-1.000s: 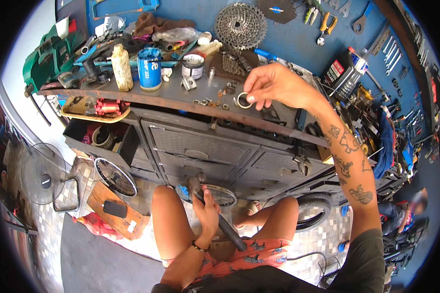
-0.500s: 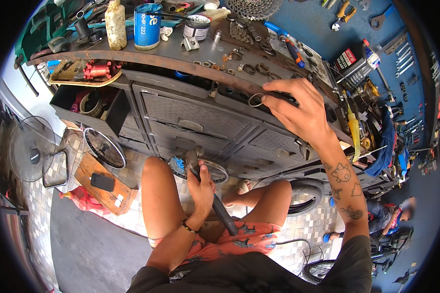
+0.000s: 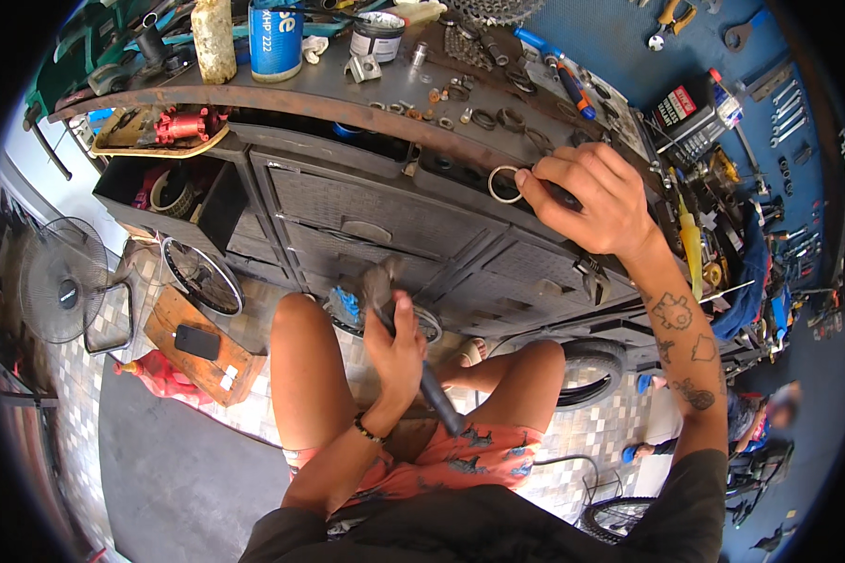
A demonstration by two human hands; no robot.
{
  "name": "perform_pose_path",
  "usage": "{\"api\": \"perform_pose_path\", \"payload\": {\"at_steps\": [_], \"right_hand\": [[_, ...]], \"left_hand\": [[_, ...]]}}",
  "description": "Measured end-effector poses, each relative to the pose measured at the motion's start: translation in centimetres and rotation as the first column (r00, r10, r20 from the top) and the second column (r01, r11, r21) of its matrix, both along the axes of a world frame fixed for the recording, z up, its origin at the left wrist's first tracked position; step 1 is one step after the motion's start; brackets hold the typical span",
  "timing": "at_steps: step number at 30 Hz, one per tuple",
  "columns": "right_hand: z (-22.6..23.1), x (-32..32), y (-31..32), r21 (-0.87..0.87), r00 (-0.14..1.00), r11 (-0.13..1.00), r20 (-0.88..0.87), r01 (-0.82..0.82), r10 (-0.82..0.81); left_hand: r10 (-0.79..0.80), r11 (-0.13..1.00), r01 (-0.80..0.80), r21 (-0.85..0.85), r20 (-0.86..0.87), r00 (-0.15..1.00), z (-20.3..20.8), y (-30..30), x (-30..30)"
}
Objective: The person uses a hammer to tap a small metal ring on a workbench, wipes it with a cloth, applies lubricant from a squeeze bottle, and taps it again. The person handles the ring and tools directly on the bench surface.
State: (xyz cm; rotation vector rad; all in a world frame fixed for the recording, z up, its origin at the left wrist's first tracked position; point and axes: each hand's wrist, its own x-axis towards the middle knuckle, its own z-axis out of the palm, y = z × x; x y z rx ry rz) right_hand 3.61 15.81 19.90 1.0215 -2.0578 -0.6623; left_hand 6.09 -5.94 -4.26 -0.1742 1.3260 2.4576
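Observation:
My left hand (image 3: 393, 352) is closed round the handle of a hammer (image 3: 438, 399) above my lap. The hammer's head points up toward the drawers and is blurred. My right hand (image 3: 591, 199) pinches a thin metal ring (image 3: 505, 185) between thumb and fingertips. The ring hangs just in front of the workbench edge, over a shallow open drawer (image 3: 453, 174). A dark, slim thing (image 3: 561, 195) shows within the same hand; I cannot make out its kind. Small rings and nuts (image 3: 483, 119) lie on the bench top beyond the hand.
A blue can (image 3: 276, 42) and a stained bottle (image 3: 214, 42) stand at the back of the workbench (image 3: 338, 92). An open drawer (image 3: 164, 220) juts out at left. An adjustable wrench (image 3: 591, 279) hangs at right. A fan (image 3: 66, 291) and a tyre (image 3: 591, 371) are on the floor.
My right hand has shifted a little to the right, turning the ring more face-on. The hammer has risen slightly in my left hand, its lower end lifting off my shorts.

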Motion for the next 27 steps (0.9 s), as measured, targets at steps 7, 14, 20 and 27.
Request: {"api": "perform_pose_path", "payload": {"at_steps": [7,14,20,27], "right_hand": [[0.2,0.4,0.0,-0.012,0.995,0.998,-0.079,-0.063,0.062],[0.0,1.5,-0.3,-0.044,0.994,0.995,-0.059,-0.094,0.092],[-0.9,2.0,-1.0,-0.43,0.982,0.888,0.158,0.162,-0.102],[-2.0,1.1,-1.3,-0.671,0.959,0.694,0.263,0.263,-0.109]], "left_hand": [[0.163,0.919,-0.131,0.372,-0.057,0.985,10.6,4.7,-1.9],[0.06,0.849,-0.027,0.528,-0.046,0.997,13.3,6.8,-1.3],[0.103,0.839,-0.043,0.543,-0.08,0.991,12.5,7.6,-2.3],[0.207,0.891,-0.148,0.429,-0.094,0.974,13.3,8.7,-3.2]]}}
